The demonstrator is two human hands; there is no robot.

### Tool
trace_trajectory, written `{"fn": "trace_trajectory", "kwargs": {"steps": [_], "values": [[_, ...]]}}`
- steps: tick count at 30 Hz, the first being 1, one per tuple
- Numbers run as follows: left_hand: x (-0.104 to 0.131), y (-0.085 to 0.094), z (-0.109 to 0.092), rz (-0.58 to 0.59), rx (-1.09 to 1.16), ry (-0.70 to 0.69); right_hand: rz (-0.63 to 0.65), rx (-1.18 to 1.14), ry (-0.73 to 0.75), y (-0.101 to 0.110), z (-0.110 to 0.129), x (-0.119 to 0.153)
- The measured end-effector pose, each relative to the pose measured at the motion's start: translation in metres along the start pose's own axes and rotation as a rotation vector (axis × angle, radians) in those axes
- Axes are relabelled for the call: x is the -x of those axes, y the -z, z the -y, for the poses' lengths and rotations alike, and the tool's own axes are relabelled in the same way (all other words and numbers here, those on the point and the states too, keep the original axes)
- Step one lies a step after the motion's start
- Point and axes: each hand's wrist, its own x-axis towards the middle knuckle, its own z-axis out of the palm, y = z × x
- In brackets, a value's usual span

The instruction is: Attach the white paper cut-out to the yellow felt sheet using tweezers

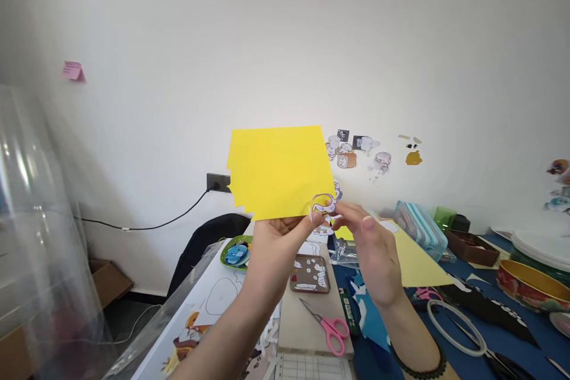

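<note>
Yellow sheet held up before a pale wall, above a crowded worktop

The pale wall (178, 41) fills the upper view, with a pink note (73, 70) at left, a dark power outlet (214, 181) with a black cable (151, 228), and a cluster of paper pictures (346, 160) right of centre. Clear plastic (40, 190) stands at the far left, beside a cardboard box (109, 282). Below, the right part of the worktop is covered in blue cloth (529, 323), bearing a floral tin (529, 285) and a light-blue container (421, 228). Nearer the middle lie pink-handled scissors (333, 332), and beyond them a brown tray (310, 292) with white pieces on it.

The yellow sheet (280, 172) is raised above all this, gripped at its lower edge by the left hand (274, 249), thumb in front and fingers behind. A small printed cutout (328, 208) sits at the sheet's lower right corner, by that thumb. The right hand (374, 249) is loosely open, fingers bent and thumb apart, its fingertips right by the cutout; whether they touch it I cannot tell.
</note>
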Motion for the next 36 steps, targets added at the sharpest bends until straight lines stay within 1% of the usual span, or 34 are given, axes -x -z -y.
{"fn": "trace_trajectory", "kwargs": {"steps": [5,9,12,14,17,20,23,24,26,28,29,32,34,36], "values": [[-0.001,0.000,0.002,-0.053,-0.006,0.001,0.013,0.251,0.111,0.000,-0.001,0.002],[-0.002,-0.003,0.008,-0.115,0.050,-0.017,0.039,0.355,0.205,-0.001,-0.002,0.003],[-0.002,-0.003,0.013,-0.191,0.033,0.011,0.054,0.421,0.256,-0.002,0.000,0.003],[-0.002,-0.003,0.015,-0.218,0.013,0.016,0.055,0.497,0.320,-0.001,0.002,0.002],[-0.002,-0.004,0.014,-0.211,-0.013,0.016,0.056,0.687,0.459,0.003,0.005,-0.001],[-0.001,-0.004,0.012,-0.177,-0.028,0.029,0.060,0.904,0.587,0.009,0.007,-0.003],[-0.001,-0.003,0.011,-0.128,-0.026,0.043,0.030,1.046,0.662,0.014,0.011,-0.003],[-0.001,-0.002,0.011,-0.112,-0.023,0.051,0.008,1.053,0.658,0.015,0.014,-0.003],[-0.002,0.001,0.011,-0.076,-0.031,0.072,-0.067,1.001,0.596,0.019,0.022,-0.003],[-0.003,0.003,0.011,-0.027,-0.078,0.096,-0.135,0.883,0.466,0.022,0.030,-0.003],[-0.003,0.004,0.011,-0.001,-0.108,0.109,-0.150,0.809,0.385,0.024,0.033,-0.002],[0.000,0.005,0.014,0.068,-0.165,0.162,-0.119,0.588,0.163,0.030,0.033,0.001],[0.007,0.006,0.023,0.091,-0.162,0.192,-0.070,0.472,0.060,0.034,0.023,0.007],[0.018,0.010,0.036,0.104,-0.154,0.220,-0.007,0.369,-0.030,0.036,0.007,0.016]]}}
